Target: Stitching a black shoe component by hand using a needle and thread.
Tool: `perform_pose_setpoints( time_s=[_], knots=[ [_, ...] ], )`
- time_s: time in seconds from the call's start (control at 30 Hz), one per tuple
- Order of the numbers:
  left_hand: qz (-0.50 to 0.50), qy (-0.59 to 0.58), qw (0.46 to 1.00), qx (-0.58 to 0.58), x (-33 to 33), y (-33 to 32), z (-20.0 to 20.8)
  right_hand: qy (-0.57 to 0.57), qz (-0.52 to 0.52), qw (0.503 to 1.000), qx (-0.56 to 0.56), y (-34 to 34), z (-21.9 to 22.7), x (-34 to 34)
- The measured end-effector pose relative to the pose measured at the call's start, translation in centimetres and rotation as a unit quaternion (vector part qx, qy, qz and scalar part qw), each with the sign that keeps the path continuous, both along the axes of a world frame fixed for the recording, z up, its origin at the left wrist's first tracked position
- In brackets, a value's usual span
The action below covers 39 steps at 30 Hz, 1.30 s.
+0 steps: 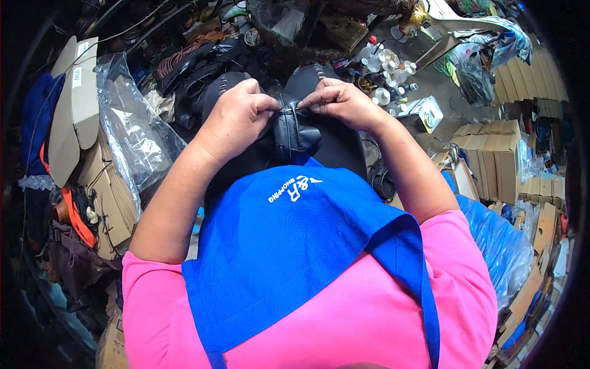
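A small piece of black leather (296,136), with a folded or gathered top edge, sits over my lap between my knees. My left hand (241,117) is closed, thumb and fingertips pinching at the leather's upper left edge. From the other side my right hand (345,106) pinches close to the same edge, its fingers bent. Something thin and pale shows between the fingertips, too small to name. The exact kind of leather article is not clear. A blue apron (283,246) covers my front below it.
White bottles (392,67) and a white container (424,114) stand on the floor ahead to the right. Stacked cardboard (491,157) and blue plastic sheeting (495,240) lie at my right. On my left are clear plastic (132,123) and flattened cardboard (114,197).
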<state>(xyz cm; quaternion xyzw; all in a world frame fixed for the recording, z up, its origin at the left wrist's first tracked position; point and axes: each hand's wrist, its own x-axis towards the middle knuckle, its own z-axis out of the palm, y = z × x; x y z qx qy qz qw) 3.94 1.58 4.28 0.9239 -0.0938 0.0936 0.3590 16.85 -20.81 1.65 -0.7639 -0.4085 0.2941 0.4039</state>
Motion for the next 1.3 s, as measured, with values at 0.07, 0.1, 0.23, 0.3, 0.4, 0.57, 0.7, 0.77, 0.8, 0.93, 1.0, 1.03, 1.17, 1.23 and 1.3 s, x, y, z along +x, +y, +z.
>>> perform_pose_setpoints(
  time_s=[0.07,0.1,0.23,0.3,0.4,0.57,0.7,0.77,0.8,0.93,1.0,1.03,1.17,1.23,1.3],
  knots=[
    [-0.017,0.002,1.0,0.008,0.0,-0.2,-0.2,0.013,0.004,1.0,0.009,-0.1,-0.1,0.0],
    [-0.018,0.002,1.0,0.007,-0.1,0.0,-0.6,0.013,0.004,1.0,0.009,-0.1,-0.1,0.0],
    [0.0,0.026,1.0,-0.003,-0.5,1.2,-1.8,0.024,0.0,1.0,0.004,-0.1,-0.2,0.0],
    [0.011,0.049,0.998,-0.024,-0.5,1.5,-2.2,0.027,-0.004,1.0,0.0,0.0,-0.2,0.1],
    [-0.005,0.07,0.996,-0.053,0.3,1.9,-2.8,0.037,0.003,0.999,0.023,0.1,-0.1,0.2],
    [0.011,0.17,0.972,-0.163,1.1,1.2,-2.1,0.14,-0.05,0.988,0.029,0.6,-0.4,-0.4],
    [0.017,0.156,0.973,-0.171,1.2,0.8,-2.1,0.176,-0.088,0.979,0.056,0.9,-1.2,-1.1],
    [0.04,0.204,0.961,-0.184,1.1,0.5,-1.8,0.146,-0.094,0.984,0.046,1.2,-0.6,-1.6],
    [0.04,0.204,0.961,-0.184,1.1,0.4,-1.9,0.114,-0.099,0.988,0.037,1.3,-0.4,-1.7],
    [0.061,0.192,0.962,-0.187,1.2,-0.2,-2.2,0.126,-0.121,0.984,0.03,1.6,-0.6,-1.9],
    [0.066,0.184,0.964,-0.179,1.3,-0.4,-2.4,0.098,-0.124,0.987,0.0,1.8,-0.8,-1.8],
    [0.067,0.174,0.964,-0.189,1.4,-0.4,-2.5,0.098,-0.124,0.987,0.0,1.9,-0.7,-1.8],
    [0.066,0.168,0.961,-0.209,2.1,-0.5,-3.1,0.151,-0.135,0.979,0.008,2.1,-1.3,-1.5],
    [0.056,0.175,0.96,-0.213,2.6,-0.8,-2.7,0.18,-0.134,0.974,0.03,2.2,-1.5,-1.3],
    [0.048,0.181,0.958,-0.216,2.8,-0.8,-2.2,0.16,-0.131,0.978,0.006,2.3,-1.2,-1.1]
  ],
)
